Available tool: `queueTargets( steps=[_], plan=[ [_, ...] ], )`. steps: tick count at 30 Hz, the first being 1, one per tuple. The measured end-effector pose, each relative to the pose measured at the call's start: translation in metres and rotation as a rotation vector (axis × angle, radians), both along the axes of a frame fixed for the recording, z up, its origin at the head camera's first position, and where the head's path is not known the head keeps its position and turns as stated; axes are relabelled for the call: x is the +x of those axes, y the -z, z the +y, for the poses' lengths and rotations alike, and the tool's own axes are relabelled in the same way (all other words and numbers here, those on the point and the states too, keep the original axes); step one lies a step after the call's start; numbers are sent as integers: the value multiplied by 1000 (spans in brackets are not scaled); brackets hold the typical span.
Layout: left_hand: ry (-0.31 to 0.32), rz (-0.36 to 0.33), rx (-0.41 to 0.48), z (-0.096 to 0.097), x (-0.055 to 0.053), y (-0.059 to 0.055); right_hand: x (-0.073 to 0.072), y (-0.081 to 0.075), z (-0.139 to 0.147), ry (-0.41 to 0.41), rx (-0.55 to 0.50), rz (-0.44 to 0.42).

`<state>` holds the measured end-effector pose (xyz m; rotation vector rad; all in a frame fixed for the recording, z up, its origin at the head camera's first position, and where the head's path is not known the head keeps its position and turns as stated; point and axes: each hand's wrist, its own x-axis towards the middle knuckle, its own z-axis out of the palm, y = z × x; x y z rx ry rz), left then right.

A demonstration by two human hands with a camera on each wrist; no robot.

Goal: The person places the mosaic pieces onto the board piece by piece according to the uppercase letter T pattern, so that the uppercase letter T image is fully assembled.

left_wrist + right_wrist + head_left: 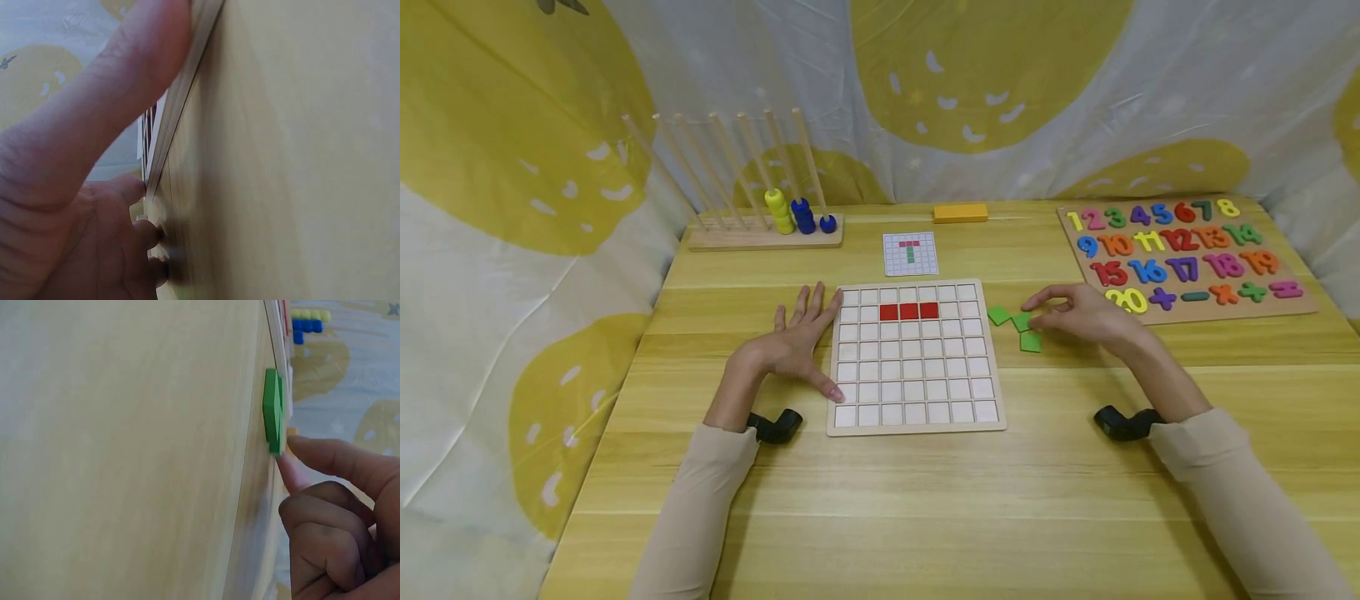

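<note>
Head view: green tile beside right fingers, perhaps touching.

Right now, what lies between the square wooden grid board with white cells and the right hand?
Three flat, green square tiles lie between the board and the right hand, on the wooden tabletop; the head view shows this.

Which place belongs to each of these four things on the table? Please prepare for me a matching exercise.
1. Red tiles
2. Left hand
3. Green tiles
4. Pattern card

A. At the left edge of the grid board
B. Just beyond the board's far edge
C. In the board's second row from the far edge
D. Beside the board's right edge

Pairs: 1-C, 2-A, 3-D, 4-B
</note>
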<state>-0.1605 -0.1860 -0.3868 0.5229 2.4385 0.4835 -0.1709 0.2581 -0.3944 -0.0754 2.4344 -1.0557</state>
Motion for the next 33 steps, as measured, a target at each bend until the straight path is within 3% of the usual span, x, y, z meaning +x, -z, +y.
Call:
queueTargets(
  steps=[15,26,33],
  plan=[
    [-5,-5,3,0,1,-2,-7,3,6,-19,-55,-42],
    [-8,-6,0,0,0,-2,-4,-5,4,4,-37,28],
    [0,-3,-9,0,1,-1,-4,-17,-27,-5,-99,93]
  ],
)
